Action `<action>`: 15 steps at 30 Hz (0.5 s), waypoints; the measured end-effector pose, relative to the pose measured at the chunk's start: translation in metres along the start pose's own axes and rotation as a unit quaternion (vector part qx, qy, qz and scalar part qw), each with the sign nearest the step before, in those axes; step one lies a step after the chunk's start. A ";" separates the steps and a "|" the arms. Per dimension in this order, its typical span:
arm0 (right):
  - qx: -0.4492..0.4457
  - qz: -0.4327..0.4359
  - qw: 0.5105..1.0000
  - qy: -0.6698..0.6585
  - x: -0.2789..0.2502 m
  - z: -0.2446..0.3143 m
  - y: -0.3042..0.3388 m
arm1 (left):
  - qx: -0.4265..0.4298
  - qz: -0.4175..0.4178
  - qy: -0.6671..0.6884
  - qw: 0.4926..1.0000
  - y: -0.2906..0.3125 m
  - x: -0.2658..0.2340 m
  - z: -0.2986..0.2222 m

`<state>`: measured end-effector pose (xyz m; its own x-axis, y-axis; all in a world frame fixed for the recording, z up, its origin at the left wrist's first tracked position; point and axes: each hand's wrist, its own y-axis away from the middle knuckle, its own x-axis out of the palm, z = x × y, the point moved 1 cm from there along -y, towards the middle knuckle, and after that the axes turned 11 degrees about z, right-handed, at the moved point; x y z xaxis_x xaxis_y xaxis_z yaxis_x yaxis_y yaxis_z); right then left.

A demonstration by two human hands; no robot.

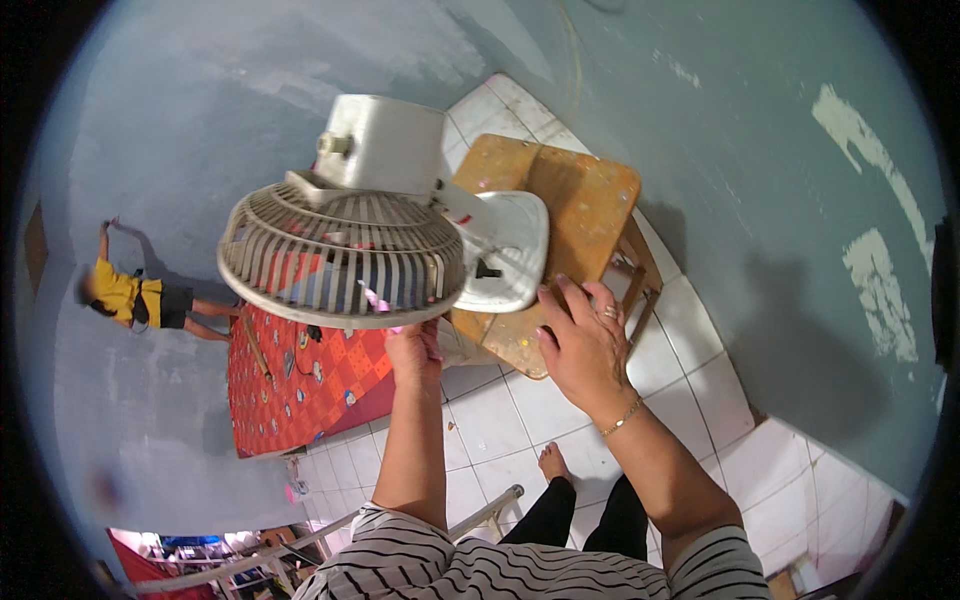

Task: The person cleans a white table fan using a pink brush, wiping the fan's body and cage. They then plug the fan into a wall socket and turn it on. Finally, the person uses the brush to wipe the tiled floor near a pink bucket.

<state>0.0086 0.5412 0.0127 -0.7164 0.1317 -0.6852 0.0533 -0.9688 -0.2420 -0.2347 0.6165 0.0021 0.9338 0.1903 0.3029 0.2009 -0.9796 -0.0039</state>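
The person's striped shirt point(450, 565) was nearest the camera, with both forearms extended forward. The left hand point(413, 352) was positioned beneath the lower rim of the white fan point(340, 255), its fingers bent around something pink point(432, 338). The fan cage hid part of this hand; whether it also gripped the rim could not be determined. The right hand point(590, 345) was open, fingers spread and palm down, at the wooden seat point(590, 195) just beside the fan base point(515, 250). It had hold of nothing visible. A bracelet point(622, 416) encircled the right wrist.

The fan base rested on the wooden seat; the caged head leaned out to the left. White floor tiles point(490, 418) lay below. Beyond, to the left, was a bed with a red patterned cover point(340, 385). Farther off, another person point(140, 297) in a yellow top raised one arm beside the blue-grey wall point(150, 200).
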 end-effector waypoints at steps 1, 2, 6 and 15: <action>-0.001 -0.005 1.000 -0.008 -0.002 0.000 -0.001 | -0.012 -0.013 -0.015 1.000 -0.001 -0.003 -0.001; -0.001 0.001 1.000 -0.006 -0.001 -0.001 0.000 | -0.022 -0.013 -0.020 0.999 -0.001 -0.003 0.000; -0.022 -0.018 0.999 -0.039 -0.003 -0.006 -0.007 | 0.020 -0.082 0.013 0.996 0.000 0.021 -0.002; -0.150 -0.098 0.964 -0.199 -0.135 0.064 -0.102 | -0.049 -0.112 -0.051 0.991 0.008 0.037 -0.012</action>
<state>0.0554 0.6089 0.1736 -0.9398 0.1570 -0.3034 0.0461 -0.8217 -0.5681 -0.2017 0.6149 0.0249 0.8955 0.4035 0.1879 0.3807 -0.9131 0.1461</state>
